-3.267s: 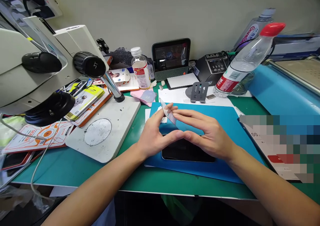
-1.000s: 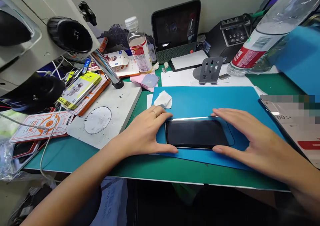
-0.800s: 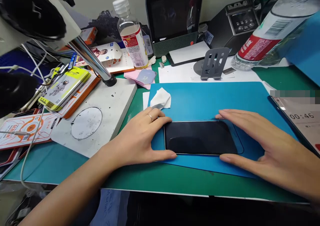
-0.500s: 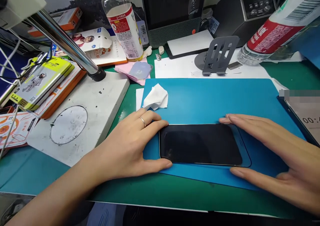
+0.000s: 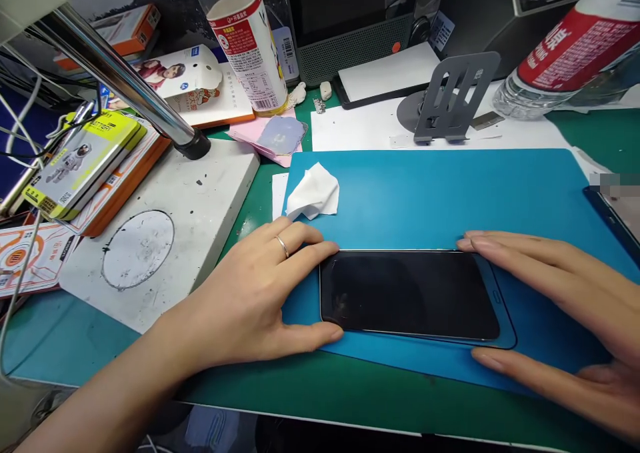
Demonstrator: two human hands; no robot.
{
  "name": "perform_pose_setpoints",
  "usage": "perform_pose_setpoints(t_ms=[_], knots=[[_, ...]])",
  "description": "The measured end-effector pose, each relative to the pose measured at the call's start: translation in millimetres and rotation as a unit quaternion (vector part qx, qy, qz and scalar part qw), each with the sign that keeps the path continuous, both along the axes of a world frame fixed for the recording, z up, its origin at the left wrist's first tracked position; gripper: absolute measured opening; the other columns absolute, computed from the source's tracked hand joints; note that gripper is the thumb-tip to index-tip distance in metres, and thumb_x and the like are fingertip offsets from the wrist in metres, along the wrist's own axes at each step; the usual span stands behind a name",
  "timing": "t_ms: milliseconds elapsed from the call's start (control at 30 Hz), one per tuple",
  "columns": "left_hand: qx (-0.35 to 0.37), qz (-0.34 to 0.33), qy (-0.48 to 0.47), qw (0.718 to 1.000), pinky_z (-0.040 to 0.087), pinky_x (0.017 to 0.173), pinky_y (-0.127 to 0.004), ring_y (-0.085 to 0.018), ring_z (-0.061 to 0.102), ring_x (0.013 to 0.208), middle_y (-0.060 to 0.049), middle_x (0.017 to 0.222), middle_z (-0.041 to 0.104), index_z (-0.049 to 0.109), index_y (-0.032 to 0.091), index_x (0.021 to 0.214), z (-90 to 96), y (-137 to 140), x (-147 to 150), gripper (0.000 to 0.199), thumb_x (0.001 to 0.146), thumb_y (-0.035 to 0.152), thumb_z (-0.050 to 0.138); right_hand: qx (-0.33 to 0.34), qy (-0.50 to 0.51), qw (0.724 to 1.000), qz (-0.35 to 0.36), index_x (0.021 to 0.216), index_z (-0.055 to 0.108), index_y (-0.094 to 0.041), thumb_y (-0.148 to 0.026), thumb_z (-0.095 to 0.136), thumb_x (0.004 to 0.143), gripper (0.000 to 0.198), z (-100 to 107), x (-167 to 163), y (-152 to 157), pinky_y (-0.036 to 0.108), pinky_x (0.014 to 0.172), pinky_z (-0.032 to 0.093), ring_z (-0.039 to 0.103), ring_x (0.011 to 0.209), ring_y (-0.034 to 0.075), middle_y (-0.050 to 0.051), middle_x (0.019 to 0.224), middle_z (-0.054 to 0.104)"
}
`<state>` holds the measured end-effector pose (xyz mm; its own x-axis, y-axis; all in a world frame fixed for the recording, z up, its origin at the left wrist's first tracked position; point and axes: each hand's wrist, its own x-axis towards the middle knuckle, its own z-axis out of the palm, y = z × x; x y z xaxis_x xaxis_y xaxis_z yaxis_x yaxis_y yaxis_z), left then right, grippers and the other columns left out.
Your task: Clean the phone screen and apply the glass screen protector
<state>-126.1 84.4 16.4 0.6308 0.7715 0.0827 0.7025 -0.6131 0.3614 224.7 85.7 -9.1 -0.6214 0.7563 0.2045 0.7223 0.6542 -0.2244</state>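
Observation:
A black-screened smartphone lies face up on the blue mat. A see-through screen protector with a thin black rim and a small slot lies over it, its right end sticking out past the phone. My left hand, with a ring on one finger, holds the phone's left end, thumb on the near edge and fingers on the far edge. Around the right end, my right hand has its fingertips at the protector's far edge and its thumb at the near edge. A crumpled white wipe sits just beyond the phone.
Behind the blue mat stand a grey phone stand and two bottles, one clear with a red label. A white board and stacked boxes lie left, under a metal lamp arm. Another phone is at right.
The camera view has shifted slightly, so the phone appears a little larger and its right end further right. Both hands keep about the same places on the phone and protector.

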Motion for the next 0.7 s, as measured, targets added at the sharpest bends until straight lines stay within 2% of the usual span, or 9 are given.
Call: perform_pose_setpoints(t_ms=[100, 267, 400, 533, 700], knots=[[0.006, -0.002, 0.008, 1.0, 0.052, 0.091, -0.044, -0.028, 0.062, 0.108, -0.013, 0.127, 0.065, 0.057, 0.015, 0.136, -1.2, -1.1, -0.3, 0.062, 0.09, 0.054, 0.071, -0.03, -0.004, 1.0, -0.006, 0.162, 0.033, -0.033, -0.047, 0.062, 0.097, 0.073, 2.5, 1.1, -3.6, 0.029, 0.091, 0.065, 0.062, 0.132, 0.026, 0.006, 0.152, 0.055], [0.018, 0.005, 0.025, 1.0, 0.052, 0.091, -0.042, -0.029, 0.062, 0.11, -0.011, 0.131, 0.062, 0.052, 0.021, 0.142, -5.4, -4.8, -3.2, 0.059, 0.093, 0.051, 0.068, -0.077, 0.019, 0.997, 0.005, 0.161, 0.033, -0.029, -0.051, 0.06, 0.098, 0.072, 10.1, -0.9, -5.1, 0.04, 0.107, 0.059, 0.059, 0.136, 0.029, 0.01, 0.152, 0.056], [0.027, 0.002, 0.027, 0.999, 0.053, 0.089, -0.043, -0.03, 0.063, 0.11, -0.01, 0.133, 0.062, 0.049, 0.025, 0.146, -9.4, -6.2, -7.3, 0.062, 0.092, 0.052, 0.067, -0.08, 0.025, 0.996, 0.018, 0.161, 0.033, -0.026, -0.051, 0.063, 0.097, 0.075, 12.8, -2.5, -2.5, 0.045, 0.113, 0.054, 0.054, 0.143, 0.031, 0.01, 0.153, 0.057], [0.024, 0.007, 0.03, 0.999, 0.053, 0.097, -0.047, -0.031, 0.064, 0.113, -0.008, 0.135, 0.061, 0.048, 0.029, 0.148, -14.1, -7.1, -10.4, 0.066, 0.09, 0.053, 0.069, -0.092, 0.029, 0.995, 0.026, 0.16, 0.035, -0.024, -0.052, 0.065, 0.095, 0.076, 12.8, -2.6, -2.3, 0.046, 0.118, 0.049, 0.051, 0.146, 0.031, 0.01, 0.155, 0.056], [0.026, 0.015, 0.027, 0.999, 0.052, 0.102, -0.048, -0.03, 0.066, 0.109, -0.007, 0.132, 0.062, 0.049, 0.031, 0.147, -18.3, -8.4, -11.5, 0.066, 0.088, 0.053, 0.07, -0.09, 0.017, 0.996, 0.016, 0.161, 0.032, -0.02, -0.051, 0.064, 0.097, 0.078, 13.1, -3.6, -3.6, 0.055, 0.127, 0.034, 0.044, 0.151, 0.031, 0.013, 0.156, 0.054]])
